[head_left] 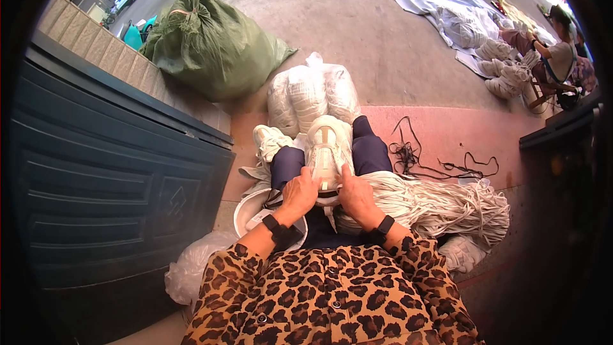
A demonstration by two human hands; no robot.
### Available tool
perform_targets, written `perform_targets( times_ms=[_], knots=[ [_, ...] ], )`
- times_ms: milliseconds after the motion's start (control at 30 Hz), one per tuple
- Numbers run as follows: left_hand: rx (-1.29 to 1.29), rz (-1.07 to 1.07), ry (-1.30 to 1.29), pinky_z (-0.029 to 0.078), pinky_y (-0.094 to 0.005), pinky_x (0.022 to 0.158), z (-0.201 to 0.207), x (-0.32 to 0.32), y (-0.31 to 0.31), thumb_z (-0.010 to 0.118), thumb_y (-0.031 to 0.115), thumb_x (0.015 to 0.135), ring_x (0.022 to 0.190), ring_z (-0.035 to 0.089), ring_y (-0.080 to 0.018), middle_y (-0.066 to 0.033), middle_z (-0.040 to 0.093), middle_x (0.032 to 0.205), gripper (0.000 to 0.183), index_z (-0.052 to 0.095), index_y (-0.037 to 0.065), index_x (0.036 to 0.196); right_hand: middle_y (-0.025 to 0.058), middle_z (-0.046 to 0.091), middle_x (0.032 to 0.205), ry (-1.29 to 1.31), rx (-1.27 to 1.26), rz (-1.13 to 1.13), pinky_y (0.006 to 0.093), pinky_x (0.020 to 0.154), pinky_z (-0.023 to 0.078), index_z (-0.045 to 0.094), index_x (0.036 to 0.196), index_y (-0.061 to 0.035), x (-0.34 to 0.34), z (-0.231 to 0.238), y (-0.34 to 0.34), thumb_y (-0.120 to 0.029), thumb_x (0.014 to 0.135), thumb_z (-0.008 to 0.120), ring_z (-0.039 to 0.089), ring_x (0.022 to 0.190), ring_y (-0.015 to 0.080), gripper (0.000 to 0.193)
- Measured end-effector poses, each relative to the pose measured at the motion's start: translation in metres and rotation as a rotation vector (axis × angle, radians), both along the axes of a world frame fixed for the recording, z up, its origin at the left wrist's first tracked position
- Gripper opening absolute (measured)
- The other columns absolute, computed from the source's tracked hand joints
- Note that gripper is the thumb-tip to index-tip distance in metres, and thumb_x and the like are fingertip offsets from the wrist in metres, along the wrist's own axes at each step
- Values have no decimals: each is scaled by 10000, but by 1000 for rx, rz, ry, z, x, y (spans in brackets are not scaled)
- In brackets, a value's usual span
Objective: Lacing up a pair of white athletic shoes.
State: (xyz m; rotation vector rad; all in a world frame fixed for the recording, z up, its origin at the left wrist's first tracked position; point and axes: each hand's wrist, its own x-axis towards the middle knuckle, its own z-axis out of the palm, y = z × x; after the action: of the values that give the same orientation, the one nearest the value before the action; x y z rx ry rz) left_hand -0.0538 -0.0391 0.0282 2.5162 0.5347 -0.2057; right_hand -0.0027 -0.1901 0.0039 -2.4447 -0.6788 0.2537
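A white and beige sneaker (325, 144) rests across my lap between my knees, its toe pointing away from me. My left hand (301, 193) is closed on the left side of its ankle opening, and my right hand (357, 195) is closed on the right side. Whether a lace end is pinched in the fingers is too small to tell. Beside my right forearm lies a thick bundle of off-white shoelaces (440, 207). Another pale sneaker (271, 142) sits just past my left knee.
A white bucket (241, 216) stands by my left wrist, near a clear plastic bag (198, 265). Plastic-wrapped white bundles (313, 92) and a big green sack (214, 48) lie ahead. Black cords (415, 156) trail right. Another person (562, 54) sits far right. A dark door (108, 179) borders my left.
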Motion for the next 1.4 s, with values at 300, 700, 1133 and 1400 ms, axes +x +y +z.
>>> perform_targets(
  times_ms=[300,700,1133,1400],
  knots=[
    [82,33,5,443,-489,651,-13,-4,-2,468,222,848,717,588,-405,-245,598,723,267,440,-1,991,200,580,647,31,10,37,460,544,425,448,1086,26,3,-22,5,-132,814,518,579,620,369,322],
    [94,-214,-307,445,-424,684,22,-8,24,543,187,797,766,554,-348,-178,598,800,260,505,16,990,158,615,719,255,274,103,377,534,449,577,999,-12,41,53,-42,-42,747,503,581,575,280,265],
    [-72,-282,-76,436,-392,688,-12,61,31,637,227,707,748,551,-327,-160,601,774,231,600,25,812,-70,451,584,885,569,-224,168,396,290,586,963,-13,105,103,-48,-182,865,530,363,452,17,204],
    [-715,-65,413,437,-269,536,5,76,51,570,150,720,566,520,-133,-59,562,627,135,578,25,669,29,607,683,1050,571,-152,159,392,306,485,1156,33,65,49,-46,-158,863,506,399,447,22,351]
  ],
)
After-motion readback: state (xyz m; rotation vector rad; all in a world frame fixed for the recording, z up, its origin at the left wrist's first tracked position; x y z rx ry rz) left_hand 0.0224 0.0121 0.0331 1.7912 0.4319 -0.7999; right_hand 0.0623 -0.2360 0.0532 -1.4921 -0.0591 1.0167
